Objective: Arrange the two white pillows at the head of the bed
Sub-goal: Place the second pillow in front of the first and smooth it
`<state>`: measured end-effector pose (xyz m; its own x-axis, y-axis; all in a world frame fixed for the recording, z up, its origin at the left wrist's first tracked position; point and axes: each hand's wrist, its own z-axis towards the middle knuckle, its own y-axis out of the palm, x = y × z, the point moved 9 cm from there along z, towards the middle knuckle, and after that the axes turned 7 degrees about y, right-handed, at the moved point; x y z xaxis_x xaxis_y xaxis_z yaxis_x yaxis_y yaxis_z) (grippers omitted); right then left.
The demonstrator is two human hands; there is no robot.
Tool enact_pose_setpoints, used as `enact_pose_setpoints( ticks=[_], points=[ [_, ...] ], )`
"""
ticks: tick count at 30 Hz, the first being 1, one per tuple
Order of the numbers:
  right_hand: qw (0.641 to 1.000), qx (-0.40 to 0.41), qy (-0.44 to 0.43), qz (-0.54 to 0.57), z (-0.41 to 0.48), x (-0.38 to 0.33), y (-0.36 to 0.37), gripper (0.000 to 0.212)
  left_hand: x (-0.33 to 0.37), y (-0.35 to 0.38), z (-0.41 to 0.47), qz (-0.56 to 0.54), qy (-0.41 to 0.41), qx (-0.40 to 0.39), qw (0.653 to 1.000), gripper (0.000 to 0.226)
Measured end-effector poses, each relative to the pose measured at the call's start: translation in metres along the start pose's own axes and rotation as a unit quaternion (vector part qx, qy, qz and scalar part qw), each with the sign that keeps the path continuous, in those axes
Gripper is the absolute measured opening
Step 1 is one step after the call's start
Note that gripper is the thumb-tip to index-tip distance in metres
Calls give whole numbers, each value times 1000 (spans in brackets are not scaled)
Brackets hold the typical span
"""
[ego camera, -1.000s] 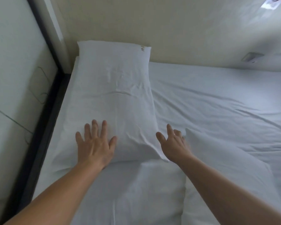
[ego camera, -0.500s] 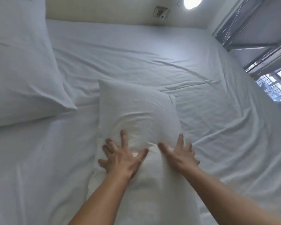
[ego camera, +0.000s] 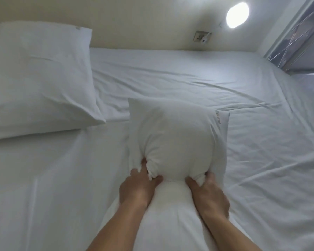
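Observation:
One white pillow (ego camera: 38, 78) lies flat at the far left of the bed, its top edge against the wall. The second white pillow (ego camera: 174, 140) is in the middle of the bed, bunched and raised toward me. My left hand (ego camera: 140, 187) pinches its cloth at the lower left. My right hand (ego camera: 207, 194) grips the cloth at the lower right. The pillow's near end runs down between my forearms and out of view.
The white sheet (ego camera: 243, 124) is wrinkled across the right half of the bed. A wall socket with a plug (ego camera: 201, 37) and a round lamp (ego camera: 237, 15) sit on the cream wall. A grey metal frame (ego camera: 297, 42) stands at the bed's right corner.
My view turned right from the left pillow to the second one. Both hands went from lying flat on it to gripping its cloth, and the pillow has bunched up and risen.

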<state>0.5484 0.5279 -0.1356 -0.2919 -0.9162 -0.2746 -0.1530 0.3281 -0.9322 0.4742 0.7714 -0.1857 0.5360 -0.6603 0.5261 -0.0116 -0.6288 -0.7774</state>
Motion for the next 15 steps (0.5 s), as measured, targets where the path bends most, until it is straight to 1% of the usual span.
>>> enact_pose_setpoints(
  ticks=[1,3,5,9,12,15],
  points=[
    [1000,-2,-12,16,-4,-2,-9,54,5,-7,-5,1,20,5,1000,72],
    [996,10,-43,73,-15,-17,-41,34,18,-35,-23,12,52,39,998,59],
    [986,17,-71,147,-33,-41,-76,26,23,-73,-46,4,57,76,995,55],
    [959,40,-137,245,-76,-93,-136,25,14,-157,-93,-28,61,185,981,57],
    [938,48,-186,289,-121,-127,-162,27,-2,-214,-137,-46,72,274,958,55],
    [915,55,-232,325,-170,-152,-179,30,-22,-258,-183,-58,80,338,936,55]
  ],
)
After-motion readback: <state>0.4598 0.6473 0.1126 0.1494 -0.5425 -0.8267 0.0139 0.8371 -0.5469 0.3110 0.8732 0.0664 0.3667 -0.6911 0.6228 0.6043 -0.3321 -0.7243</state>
